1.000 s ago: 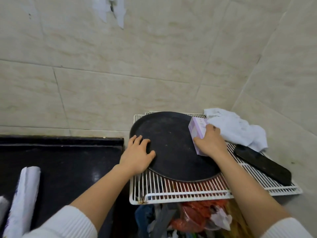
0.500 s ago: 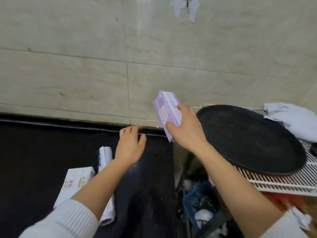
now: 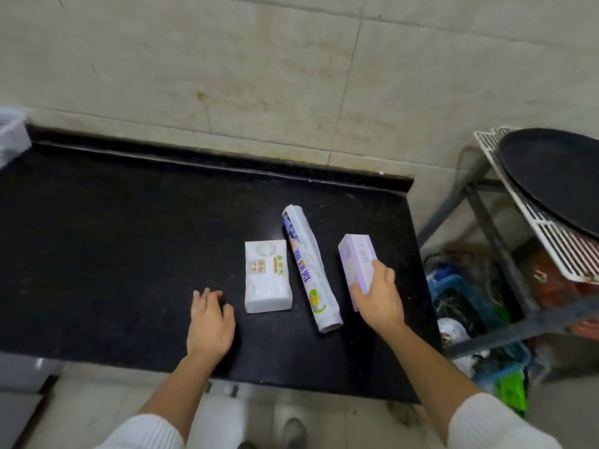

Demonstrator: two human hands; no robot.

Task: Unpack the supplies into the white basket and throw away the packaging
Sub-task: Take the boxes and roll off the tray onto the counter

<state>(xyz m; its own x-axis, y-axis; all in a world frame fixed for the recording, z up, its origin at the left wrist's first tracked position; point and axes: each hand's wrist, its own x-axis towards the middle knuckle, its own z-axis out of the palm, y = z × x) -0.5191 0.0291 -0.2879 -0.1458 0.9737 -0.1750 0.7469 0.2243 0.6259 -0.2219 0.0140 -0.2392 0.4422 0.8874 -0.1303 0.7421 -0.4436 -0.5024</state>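
On the black counter (image 3: 113, 241) lie a white tissue pack (image 3: 266, 280) and, to its right, a wrapped roll with blue print (image 3: 309, 268). My right hand (image 3: 377, 294) grips a purple box (image 3: 356, 264) right of the roll, low over the counter near its right end. My left hand (image 3: 209, 322) rests palm down on the counter left of the tissue pack, fingers apart, holding nothing. A corner of the white basket (image 3: 11, 134) shows at the far left edge.
A white wire rack (image 3: 531, 218) with a round black tray (image 3: 557, 179) stands to the right on a grey metal frame (image 3: 492, 234). Below it sit a blue crate (image 3: 453, 286) and bags of clutter. A beige tiled wall backs the counter.
My right hand has carried the purple box from the wire rack leftward and down to the counter beside the roll. My left hand left the black tray and now rests on the counter.
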